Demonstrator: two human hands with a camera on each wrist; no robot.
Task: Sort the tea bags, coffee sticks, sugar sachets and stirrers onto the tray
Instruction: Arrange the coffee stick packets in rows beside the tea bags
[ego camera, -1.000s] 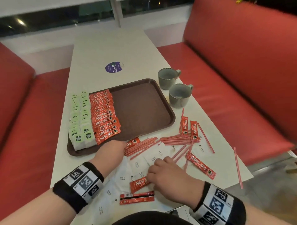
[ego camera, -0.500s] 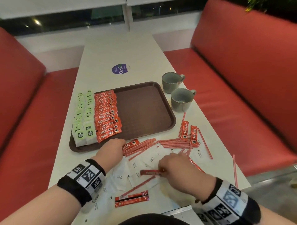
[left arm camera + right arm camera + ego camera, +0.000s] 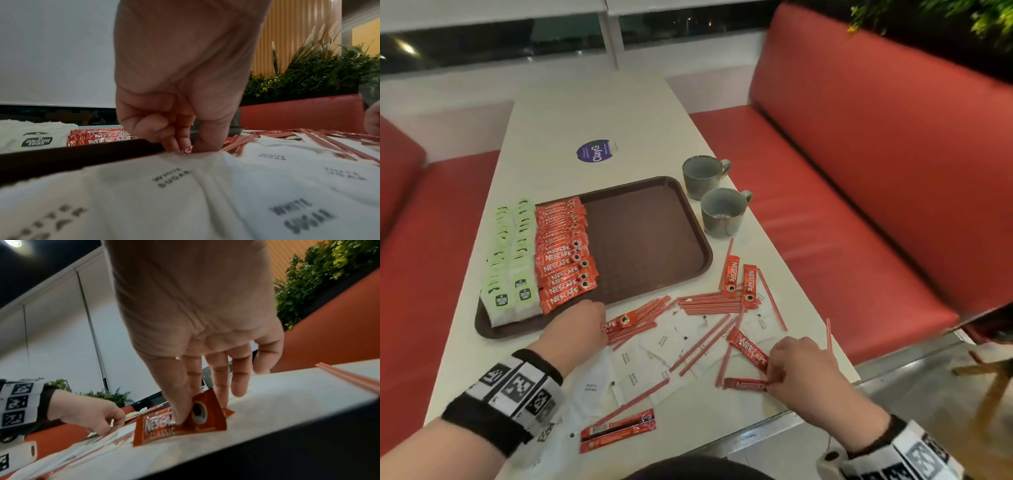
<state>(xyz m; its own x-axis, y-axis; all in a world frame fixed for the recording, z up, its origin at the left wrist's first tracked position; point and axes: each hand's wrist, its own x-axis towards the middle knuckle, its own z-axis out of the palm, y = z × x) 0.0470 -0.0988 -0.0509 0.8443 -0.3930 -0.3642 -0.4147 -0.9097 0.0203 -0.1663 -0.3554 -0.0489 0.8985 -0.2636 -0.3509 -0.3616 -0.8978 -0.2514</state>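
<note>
The brown tray (image 3: 647, 240) holds rows of green tea bags (image 3: 512, 260) and red coffee sticks (image 3: 563, 253) on its left side. Loose sugar sachets (image 3: 661, 342), red stirrers (image 3: 709, 303) and more coffee sticks lie mixed on the table in front of it. At the tray's near rim (image 3: 72, 154) my left hand (image 3: 602, 328) (image 3: 185, 147) pinches the end of a coffee stick (image 3: 621, 323) (image 3: 186, 150). Near the table's front right edge my right hand (image 3: 774, 381) (image 3: 186, 414) pinches another coffee stick (image 3: 744, 384) (image 3: 156, 429) between thumb and forefinger, beside a third stick (image 3: 748, 347).
Two grey cups (image 3: 705, 175) (image 3: 724, 212) stand right of the tray. A purple sticker (image 3: 596, 151) is on the far table. Two face-down sticks (image 3: 618, 431) lie near the front edge, a lone stirrer (image 3: 828, 334) at the right edge. Red benches (image 3: 859, 205) flank the table.
My right hand picked a coffee stick out of the middle of the pile and carried it right, towards the table's front right edge. The left hand stayed at the tray's near rim.
</note>
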